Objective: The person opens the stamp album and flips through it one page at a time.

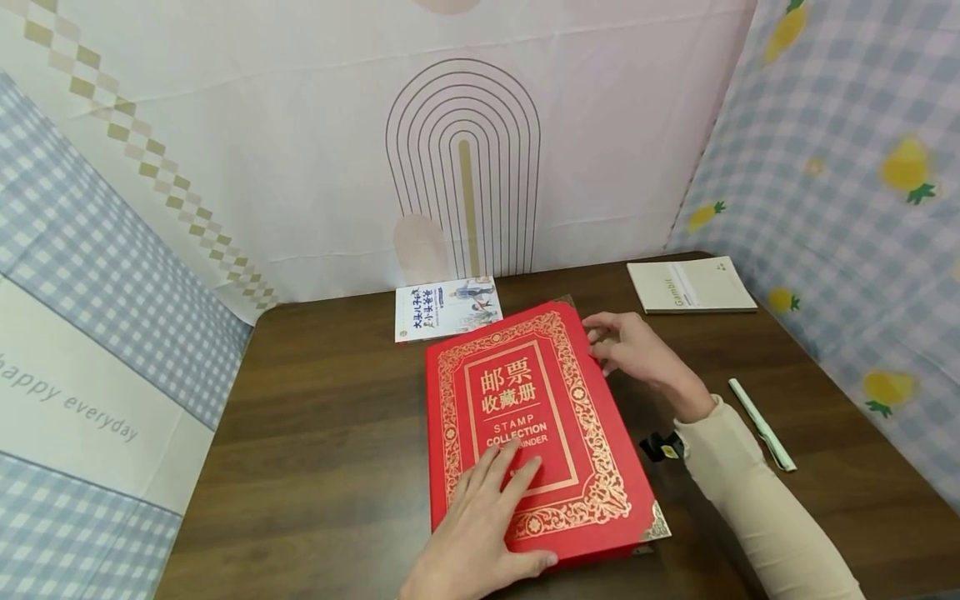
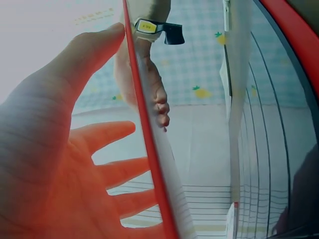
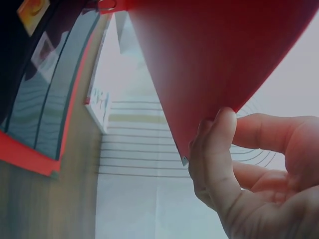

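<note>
A large red stamp album [image 1: 558, 450] with gold lettering and metal corners sits on the table in the head view. My left hand [image 1: 476, 533] lies on its front cover near the lower edge, fingers spread. At the cover's upper right edge, my right hand [image 1: 637, 350] has its fingers curled. In the right wrist view, that hand [image 3: 249, 164] pinches the raised red cover [image 3: 194, 59] near a corner. Dark inner pages with clear strips [image 3: 30, 119] show below the cover. The left wrist view shows the cover [image 2: 142, 99] edge-on, beside my spread left fingers.
Behind the album lies a white illustrated booklet [image 1: 446, 308]. A cream book [image 1: 693, 285] rests at the back right. To the right of my forearm is a slim white-and-green stick [image 1: 761, 423]. Patterned cloth [image 1: 322, 167] hangs around the brown table [image 1: 315, 450].
</note>
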Tool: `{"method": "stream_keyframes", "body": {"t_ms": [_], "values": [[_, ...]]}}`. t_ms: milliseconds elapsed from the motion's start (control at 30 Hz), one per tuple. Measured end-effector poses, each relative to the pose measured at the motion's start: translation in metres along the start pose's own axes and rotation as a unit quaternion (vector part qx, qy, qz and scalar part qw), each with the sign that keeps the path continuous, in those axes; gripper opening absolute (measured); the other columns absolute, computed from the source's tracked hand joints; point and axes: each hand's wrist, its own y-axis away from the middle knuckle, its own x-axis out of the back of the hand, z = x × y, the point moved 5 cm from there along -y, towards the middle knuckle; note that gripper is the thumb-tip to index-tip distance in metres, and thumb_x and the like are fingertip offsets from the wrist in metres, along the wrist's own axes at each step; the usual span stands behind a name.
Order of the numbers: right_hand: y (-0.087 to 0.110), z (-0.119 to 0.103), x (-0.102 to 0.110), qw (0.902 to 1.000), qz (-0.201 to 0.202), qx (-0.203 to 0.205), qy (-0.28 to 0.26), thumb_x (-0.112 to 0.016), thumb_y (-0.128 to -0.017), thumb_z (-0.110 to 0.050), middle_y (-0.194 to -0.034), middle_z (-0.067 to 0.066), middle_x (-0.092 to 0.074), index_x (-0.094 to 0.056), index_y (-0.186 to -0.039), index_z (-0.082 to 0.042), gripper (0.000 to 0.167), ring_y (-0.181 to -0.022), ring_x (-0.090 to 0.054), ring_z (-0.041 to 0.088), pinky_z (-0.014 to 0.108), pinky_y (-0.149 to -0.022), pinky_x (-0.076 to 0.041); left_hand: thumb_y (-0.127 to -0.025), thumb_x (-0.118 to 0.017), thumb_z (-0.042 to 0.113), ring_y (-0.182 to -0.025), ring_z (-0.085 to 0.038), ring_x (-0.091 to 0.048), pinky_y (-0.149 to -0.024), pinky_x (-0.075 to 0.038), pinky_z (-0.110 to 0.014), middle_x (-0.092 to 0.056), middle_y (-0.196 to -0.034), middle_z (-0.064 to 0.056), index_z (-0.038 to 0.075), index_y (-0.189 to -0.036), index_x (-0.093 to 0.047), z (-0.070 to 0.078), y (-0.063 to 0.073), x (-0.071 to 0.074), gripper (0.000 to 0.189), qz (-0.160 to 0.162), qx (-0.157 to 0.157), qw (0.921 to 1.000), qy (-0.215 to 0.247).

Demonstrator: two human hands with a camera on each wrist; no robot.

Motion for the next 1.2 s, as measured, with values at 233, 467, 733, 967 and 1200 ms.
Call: {"method": "stream_keyframes", "body": {"t_ms": [233,467,733,967,1200], "values": [[-0.001,-0.014,-0.001,0.9999,0.002,0.003,-0.012,-0.055,-0.095,0.007,-0.11,0.028,-0.061,-0.046,-0.138,0.017,0.046,-0.075,-0.066,0.02,0.034,-0.062,-0.059,-0.074,-0.077,0.064,-0.146,-0.025,-0.026,-0.11,-0.033,-0.063,-0.025,-0.163,0.009,0.038,-0.158,-0.033,0.01,0.001,0.003,0.098,0.001,-0.016,0.9998,-0.011],[0.0,-0.031,-0.005,0.9992,0.004,0.012,-0.038,-0.055,-0.095,0.009,-0.112,0.031,-0.06,-0.045,-0.139,0.018,0.046,-0.074,-0.066,0.018,0.032,-0.061,-0.058,-0.077,-0.076,0.062,-0.145,-0.024,-0.028,-0.11,-0.034,-0.062,-0.022,-0.165,0.01,0.035,-0.159,-0.031,0.015,0.007,0.005,0.098,0.001,-0.031,0.9995,-0.01],[-0.003,-0.046,-0.008,0.997,0.029,0.024,-0.068,-0.056,-0.094,0.009,-0.112,0.031,-0.057,-0.047,-0.138,0.018,0.045,-0.072,-0.064,0.011,0.029,-0.061,-0.058,-0.075,-0.082,0.053,-0.141,-0.023,-0.032,-0.104,-0.043,-0.057,-0.024,-0.164,0.006,0.031,-0.16,-0.031,0.021,0.012,0.013,0.101,0.034,-0.053,0.9971,-0.042],[-0.002,-0.058,-0.012,0.9943,0.037,0.032,-0.094,-0.057,-0.095,0.005,-0.112,0.028,-0.059,-0.05,-0.135,0.016,0.042,-0.067,-0.064,0.012,0.028,-0.061,-0.057,-0.076,-0.082,0.052,-0.136,-0.022,-0.037,-0.099,-0.049,-0.053,-0.03,-0.161,0.004,0.03,-0.159,-0.034,0.026,0.018,0.019,0.098,0.062,-0.073,0.9926,-0.076],[-0.002,-0.07,-0.019,0.991,0.033,0.038,-0.124,-0.059,-0.094,0.005,-0.114,0.027,-0.06,-0.054,-0.134,0.014,0.041,-0.069,-0.064,0.012,0.028,-0.064,-0.057,-0.079,-0.081,0.048,-0.134,-0.024,-0.042,-0.092,-0.054,-0.049,-0.036,-0.159,-0.002,0.023,-0.157,-0.04,0.03,0.024,0.025,0.091,0.097,-0.078,0.9855,-0.115]]}}
